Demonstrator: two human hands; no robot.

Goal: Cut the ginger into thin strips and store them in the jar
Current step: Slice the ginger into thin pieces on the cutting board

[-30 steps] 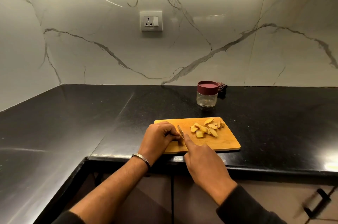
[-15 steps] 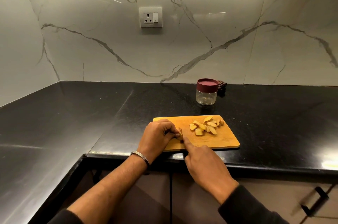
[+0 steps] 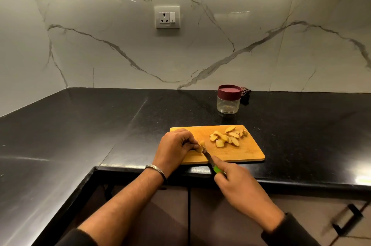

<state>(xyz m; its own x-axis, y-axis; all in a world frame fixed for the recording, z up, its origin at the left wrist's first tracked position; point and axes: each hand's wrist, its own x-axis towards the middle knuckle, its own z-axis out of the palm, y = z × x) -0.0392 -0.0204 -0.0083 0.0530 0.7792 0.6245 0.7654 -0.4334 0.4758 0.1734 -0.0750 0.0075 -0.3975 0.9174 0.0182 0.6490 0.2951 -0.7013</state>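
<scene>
Two hands work close together on the cutting board (image 3: 241,155): the left hand (image 3: 173,147) pinches a small ginger piece (image 3: 200,146) while the right hand (image 3: 240,187) grips the knife (image 3: 209,158), whose blade could nick those fingertips if the piece rolls. Cut ginger slices (image 3: 227,137) lie at the board's far right, and the jar (image 3: 228,101) farther back on the worktop (image 3: 100,125) is lidded and looks empty.

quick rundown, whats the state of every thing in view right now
jar: upright on the counter, lid on, looks empty
ginger piece: on the board, pinched by the left hand
ginger slices: cut, loose pile on the cutting board
knife: gripped by the right hand, blade against the ginger piece
wall switch: position unclear
</scene>
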